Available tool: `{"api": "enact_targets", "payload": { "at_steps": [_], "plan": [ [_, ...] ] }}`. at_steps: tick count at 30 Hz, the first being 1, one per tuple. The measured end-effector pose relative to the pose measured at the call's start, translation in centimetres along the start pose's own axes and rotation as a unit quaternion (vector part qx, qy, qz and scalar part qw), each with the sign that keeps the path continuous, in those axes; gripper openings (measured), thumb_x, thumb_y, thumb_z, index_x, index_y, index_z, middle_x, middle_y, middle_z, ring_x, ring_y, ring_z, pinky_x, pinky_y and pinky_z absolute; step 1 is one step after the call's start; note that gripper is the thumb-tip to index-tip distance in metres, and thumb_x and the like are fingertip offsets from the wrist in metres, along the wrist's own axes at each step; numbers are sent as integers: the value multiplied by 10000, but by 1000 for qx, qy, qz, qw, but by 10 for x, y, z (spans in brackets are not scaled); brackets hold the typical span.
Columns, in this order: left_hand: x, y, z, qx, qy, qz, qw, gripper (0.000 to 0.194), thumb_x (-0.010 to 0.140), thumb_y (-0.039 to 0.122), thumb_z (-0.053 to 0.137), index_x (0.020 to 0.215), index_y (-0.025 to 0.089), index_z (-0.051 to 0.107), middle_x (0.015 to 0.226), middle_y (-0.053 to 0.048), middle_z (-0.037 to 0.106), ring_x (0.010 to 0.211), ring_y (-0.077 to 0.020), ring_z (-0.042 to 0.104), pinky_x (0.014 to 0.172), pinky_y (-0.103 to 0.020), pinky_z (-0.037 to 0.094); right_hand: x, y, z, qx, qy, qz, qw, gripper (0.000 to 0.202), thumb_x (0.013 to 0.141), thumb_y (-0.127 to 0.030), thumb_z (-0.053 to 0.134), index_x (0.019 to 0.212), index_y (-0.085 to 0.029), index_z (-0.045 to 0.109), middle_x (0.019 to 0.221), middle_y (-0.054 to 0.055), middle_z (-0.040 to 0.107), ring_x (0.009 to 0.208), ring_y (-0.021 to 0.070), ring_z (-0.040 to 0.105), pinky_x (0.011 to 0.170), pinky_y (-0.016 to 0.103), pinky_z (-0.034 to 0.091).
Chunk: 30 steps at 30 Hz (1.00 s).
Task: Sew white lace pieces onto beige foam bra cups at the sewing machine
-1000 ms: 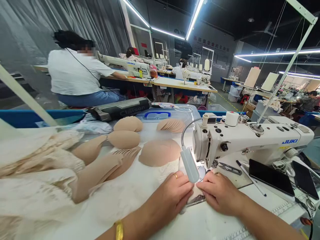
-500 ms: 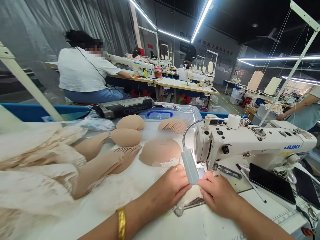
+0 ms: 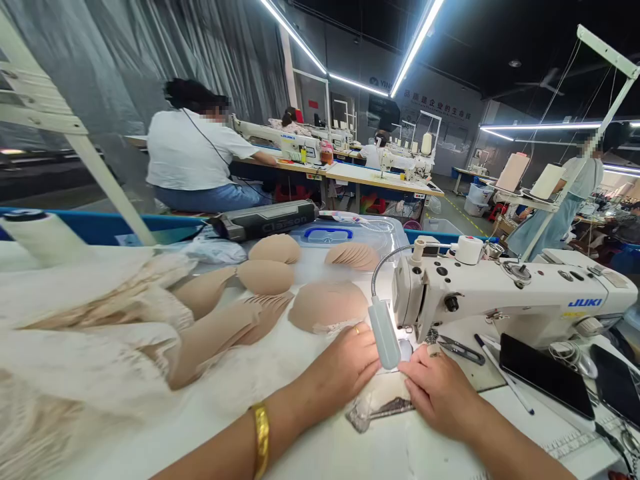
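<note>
On a white tabletop (image 3: 400,457), what seems pale cloth (image 3: 393,381) is flanked by the left hand (image 3: 349,363) and right hand (image 3: 441,390); whether it is pinched cannot be told. Judged soft and light, it is best held flat at its edges.

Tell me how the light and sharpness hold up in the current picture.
Head view: the gooseneck lamp throws a bright glow by the needle end of the sewing machine, just beyond the hands; in the same head view, the ceiling tube lights glare white; also in the head view, the lace fabric at lower left looks smeared, while the machine's JUKI lettering reads clearly.
</note>
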<state>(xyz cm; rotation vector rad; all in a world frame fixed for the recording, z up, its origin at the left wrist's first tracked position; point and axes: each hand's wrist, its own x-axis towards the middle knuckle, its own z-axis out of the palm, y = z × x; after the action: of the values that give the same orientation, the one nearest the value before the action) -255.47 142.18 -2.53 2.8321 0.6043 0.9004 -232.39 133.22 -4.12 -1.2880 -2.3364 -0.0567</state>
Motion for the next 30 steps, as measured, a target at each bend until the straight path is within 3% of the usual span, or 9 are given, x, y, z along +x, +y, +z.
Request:
{"api": "enact_targets", "payload": {
  "at_steps": [5,8,11,14,17,20,22,24,30],
  "plan": [
    [0,-7,12,27,1,-18,999,325,1025,119,423,781,221,613,796,-29,659,763,-229,562,723,-367,440,-13,23,-12,-127,41,86,987,173,967,-93,581,1023,-211,694,1007,90,677,910,273,607,787,380,491],
    [-6,-8,9,32,0,-33,999,300,971,54,436,780,226,590,766,-21,647,715,-221,577,702,-358,471,-23,40,-23,-216,12,183,959,148,950,-76,647,1027,-188,707,1027,122,714,931,312,647,787,410,509],
    [-19,-4,-3,29,5,-47,998,279,980,51,419,838,226,583,750,-12,655,671,-212,602,630,-340,485,-32,43,-28,-227,-14,209,951,255,934,41,567,888,-184,678,908,108,717,871,293,671,759,385,507],
    [-39,7,-18,12,19,-47,999,233,1018,91,426,1049,220,617,894,-27,740,778,-209,694,687,-328,555,-37,21,-30,-182,-20,204,962,281,961,49,498,916,-193,631,921,75,713,855,245,685,750,337,513],
    [-56,24,-30,-10,44,-36,998,219,1058,156,461,1210,252,587,995,-13,775,859,-192,741,757,-309,600,-37,-21,-34,13,-33,195,980,231,1077,-84,423,969,-222,574,873,10,690,787,186,678,702,278,502],
    [-67,43,-38,-18,79,-29,996,211,1072,174,468,1206,284,586,946,26,768,816,-161,747,724,-254,603,-32,-60,-39,159,-45,176,970,114,1103,-215,486,1048,-246,581,926,-6,721,840,186,699,726,267,490],
    [-71,53,-41,-11,92,-24,995,223,1076,168,448,1200,286,592,934,32,768,807,-149,750,720,-233,606,-28,-75,-38,135,-39,164,976,22,1054,-257,604,1071,-246,595,930,-1,737,827,202,703,708,274,465],
    [-75,61,-42,-1,92,-19,996,227,1085,170,430,1195,279,595,949,27,777,824,-147,757,739,-228,611,-27,-81,-32,53,-21,146,988,88,1010,-282,673,1018,-234,599,890,16,744,773,219,697,665,286,420],
    [-80,72,-45,25,99,1,995,230,1099,162,396,1201,253,581,944,16,792,818,-142,754,740,-218,609,-27,-82,-14,-115,16,110,987,179,1016,-337,681,901,-240,584,767,15,748,669,220,704,570,304,296]
  ]
}}
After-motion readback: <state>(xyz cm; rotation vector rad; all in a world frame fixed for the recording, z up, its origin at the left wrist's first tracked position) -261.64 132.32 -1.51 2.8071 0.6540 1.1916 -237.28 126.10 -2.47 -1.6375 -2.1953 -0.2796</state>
